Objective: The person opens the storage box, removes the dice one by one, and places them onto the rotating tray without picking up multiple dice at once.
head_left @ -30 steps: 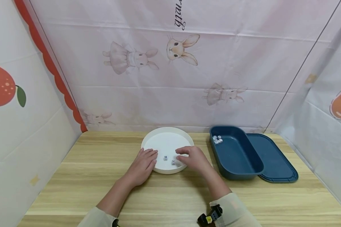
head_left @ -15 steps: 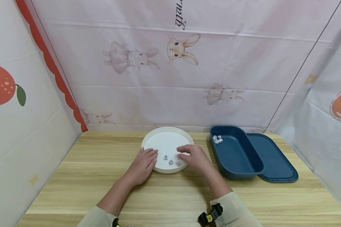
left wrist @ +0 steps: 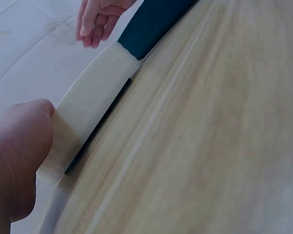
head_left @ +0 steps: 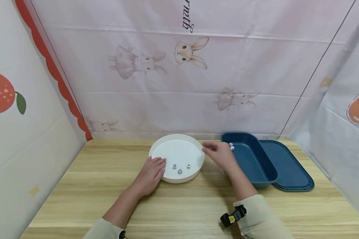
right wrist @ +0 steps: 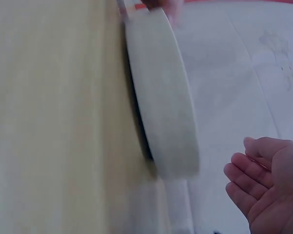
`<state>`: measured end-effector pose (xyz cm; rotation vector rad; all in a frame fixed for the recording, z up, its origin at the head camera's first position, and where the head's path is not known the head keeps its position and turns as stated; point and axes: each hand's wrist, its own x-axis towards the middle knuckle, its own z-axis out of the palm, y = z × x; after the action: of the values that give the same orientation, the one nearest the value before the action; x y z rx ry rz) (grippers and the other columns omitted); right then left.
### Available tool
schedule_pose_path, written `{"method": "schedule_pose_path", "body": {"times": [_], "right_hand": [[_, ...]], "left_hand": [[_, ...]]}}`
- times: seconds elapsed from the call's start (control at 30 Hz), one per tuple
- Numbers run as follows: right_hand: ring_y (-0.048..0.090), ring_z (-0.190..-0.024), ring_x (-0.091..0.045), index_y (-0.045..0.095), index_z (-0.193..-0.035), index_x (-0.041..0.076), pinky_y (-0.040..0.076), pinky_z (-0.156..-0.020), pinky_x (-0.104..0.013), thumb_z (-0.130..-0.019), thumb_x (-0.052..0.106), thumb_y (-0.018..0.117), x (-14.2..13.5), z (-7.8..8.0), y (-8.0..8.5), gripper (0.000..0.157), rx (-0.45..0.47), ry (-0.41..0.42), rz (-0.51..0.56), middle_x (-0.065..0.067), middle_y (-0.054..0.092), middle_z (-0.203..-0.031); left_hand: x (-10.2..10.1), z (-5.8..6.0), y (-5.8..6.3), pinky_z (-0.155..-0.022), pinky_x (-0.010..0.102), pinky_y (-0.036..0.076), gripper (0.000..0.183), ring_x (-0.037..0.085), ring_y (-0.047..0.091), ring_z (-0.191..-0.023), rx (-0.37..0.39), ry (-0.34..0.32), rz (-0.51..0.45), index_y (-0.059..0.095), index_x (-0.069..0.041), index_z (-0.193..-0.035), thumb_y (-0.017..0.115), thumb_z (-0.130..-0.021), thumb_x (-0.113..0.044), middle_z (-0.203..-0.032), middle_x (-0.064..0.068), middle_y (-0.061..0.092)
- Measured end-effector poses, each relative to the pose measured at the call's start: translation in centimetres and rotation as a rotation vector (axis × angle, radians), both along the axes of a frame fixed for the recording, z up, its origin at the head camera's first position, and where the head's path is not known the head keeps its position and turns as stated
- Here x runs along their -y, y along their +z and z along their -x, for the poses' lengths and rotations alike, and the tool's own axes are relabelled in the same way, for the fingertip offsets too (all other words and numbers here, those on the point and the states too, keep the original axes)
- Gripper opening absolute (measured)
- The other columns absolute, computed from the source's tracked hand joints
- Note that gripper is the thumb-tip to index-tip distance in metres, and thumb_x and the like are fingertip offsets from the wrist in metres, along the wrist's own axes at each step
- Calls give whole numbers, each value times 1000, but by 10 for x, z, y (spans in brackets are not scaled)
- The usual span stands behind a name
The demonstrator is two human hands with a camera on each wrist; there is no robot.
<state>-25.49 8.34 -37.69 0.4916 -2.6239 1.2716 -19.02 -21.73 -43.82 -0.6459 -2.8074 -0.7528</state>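
Three white dice lie inside the round white tray point(head_left: 176, 149) in the head view: a die point(head_left: 174, 167) at the left, a die point(head_left: 180, 171) in front, and a die point(head_left: 188, 167) to the right. My left hand point(head_left: 149, 174) rests over the tray's left front rim with its fingers straight. In the air between the tray and a dark blue box point(head_left: 252, 162) is my right hand point(head_left: 219, 154), its fingers loosely bent. No object shows in its palm in the right wrist view. Several dice point(head_left: 231, 146) sit in the box's far left corner, partly hidden behind the right hand.
A flat dark blue lid point(head_left: 293, 169) lies right of the box, partly under it. The wooden table point(head_left: 107, 156) meets a printed cloth wall point(head_left: 167, 109) at the back, with more cloth at both sides. Black wrist devices point(head_left: 233, 215) sit at the sleeves.
My right hand has lifted off the dice and moved right and back, out over the tray's right rim. The right die now shows fully; the front one shifted slightly left. The left hand stayed.
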Motion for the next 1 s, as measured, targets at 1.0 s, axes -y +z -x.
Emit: {"method": "schedule_pose_path", "body": {"times": [1.0], "right_hand": [[36,-136,-49,36,-145,-12,34,-112,-59,-97,21,56,-96,63,-26,62,412,-85,-388,-36,36,-147]], "left_hand": [[2,-1,-1,-123,52,13,40,29,41,-140,-24,-2,-15,56,-3,-138,45,-105,-22,-144,8,54]]}}
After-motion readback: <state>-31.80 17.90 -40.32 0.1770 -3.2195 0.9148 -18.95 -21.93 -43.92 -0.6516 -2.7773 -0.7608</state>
